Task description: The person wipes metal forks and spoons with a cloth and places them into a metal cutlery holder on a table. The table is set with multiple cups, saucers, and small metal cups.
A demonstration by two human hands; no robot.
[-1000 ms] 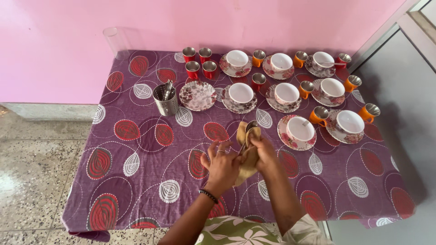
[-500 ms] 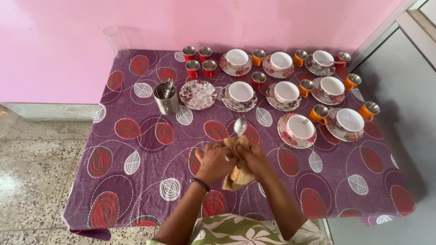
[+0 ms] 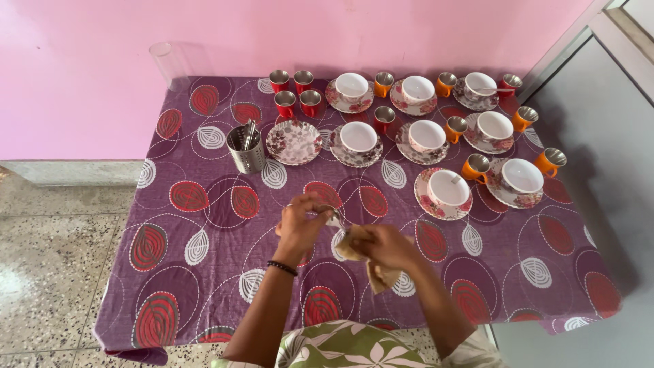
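Your left hand (image 3: pixel 300 225) pinches a metal spoon (image 3: pixel 332 218) while your right hand (image 3: pixel 381 245) grips a tan cloth (image 3: pixel 378 272) against it, above the bench (image 3: pixel 204 272).

No packages, labels, signs or screens are visible in the head view.
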